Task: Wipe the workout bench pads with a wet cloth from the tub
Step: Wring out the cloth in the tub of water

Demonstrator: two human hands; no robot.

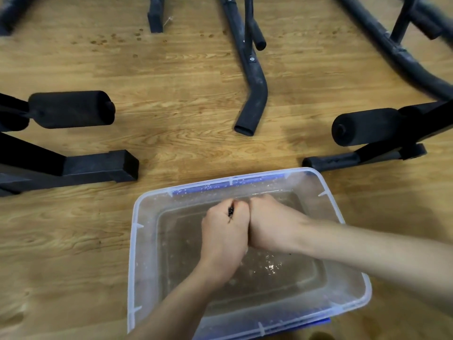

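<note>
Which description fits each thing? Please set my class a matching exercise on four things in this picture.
Things:
1 tub
2 left hand
3 left foam roller
4 bent tube

Descriptions:
A black, lying on the wood floor, open end towards the tub
B clear plastic, holding water
C fisted over the water, gripping a dark cloth
D padded black cylinder mounted on a frame

Pairs: 1B, 2C, 3D, 4A

We take this for a gym or workout room. Black steel frames (29, 155) stand on a wood-look plank floor (183, 69), thick foam roller pads (71, 109) jut from two of them, and a bent tubular leg (255, 94) and a square foot (98, 165) crowd close.
</note>
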